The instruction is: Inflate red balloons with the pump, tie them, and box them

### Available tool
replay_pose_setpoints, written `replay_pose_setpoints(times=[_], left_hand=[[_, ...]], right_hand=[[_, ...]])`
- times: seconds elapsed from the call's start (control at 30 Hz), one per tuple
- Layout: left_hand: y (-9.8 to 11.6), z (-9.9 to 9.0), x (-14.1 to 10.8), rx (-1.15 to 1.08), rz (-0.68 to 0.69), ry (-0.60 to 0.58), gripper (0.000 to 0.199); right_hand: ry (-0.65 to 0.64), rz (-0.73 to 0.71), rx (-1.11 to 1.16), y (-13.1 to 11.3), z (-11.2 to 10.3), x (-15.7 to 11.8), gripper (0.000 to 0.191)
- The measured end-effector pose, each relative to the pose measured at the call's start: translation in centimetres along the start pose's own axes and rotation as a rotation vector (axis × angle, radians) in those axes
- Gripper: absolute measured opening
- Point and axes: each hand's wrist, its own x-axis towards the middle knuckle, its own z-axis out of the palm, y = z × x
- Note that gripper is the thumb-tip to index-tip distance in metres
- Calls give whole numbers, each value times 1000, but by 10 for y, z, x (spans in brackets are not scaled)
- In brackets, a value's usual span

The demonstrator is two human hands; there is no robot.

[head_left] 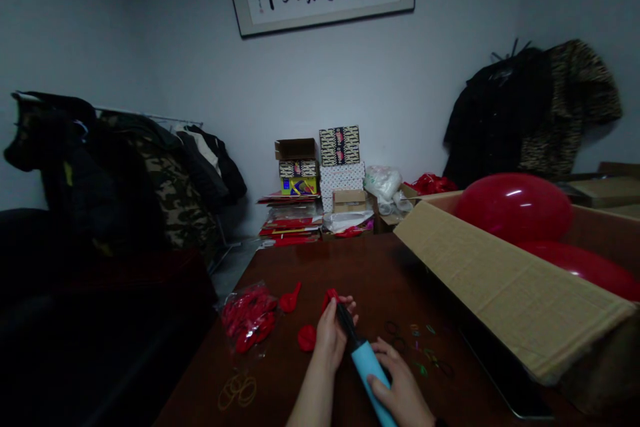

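My left hand [332, 332] is closed around a limp red balloon [331, 294] at the black nozzle [345, 320] of a hand pump. The pump's light blue barrel [369, 373] slants down toward me, with my right hand [400, 383] wrapped round it. To the left of my left hand, two more uninflated red balloons lie on the table: a round one [307, 338] and one with its neck stretched out [290, 299]. A clear bag of red balloons [249, 317] is beside them. The balloon's mouth is partly hidden by my fingers.
Yellowish rubber bands [237, 391] lie at the table's near left, and small coloured bands [424, 353] to the right. A dark flat tablet-like object [503, 373] lies by a large cardboard box [505, 280] holding inflated red balloons [515, 207]. Stacked boxes [341, 177] stand beyond the table [350, 257].
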Motion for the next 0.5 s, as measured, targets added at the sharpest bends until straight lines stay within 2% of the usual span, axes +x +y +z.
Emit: replay_pose_setpoints(times=[0.13, 0.23, 0.33, 0.4, 0.5], left_hand=[[-11, -2, 9, 11, -35, 7, 25], [-20, -11, 20, 84, 23, 105, 27], [-24, -21, 31, 62, 58, 185, 30], [-25, -28, 36, 26, 32, 204, 29], [-27, -38, 39, -41, -29, 199, 24]], right_hand=[[16, 69, -58, -3, 7, 7, 42], [46, 132, -186, -5, 18, 7, 43], [59, 204, -413, -4, 30, 4, 51], [34, 226, -526, 0, 36, 2, 53], [-13, 224, -582, 10, 42, 5, 51]])
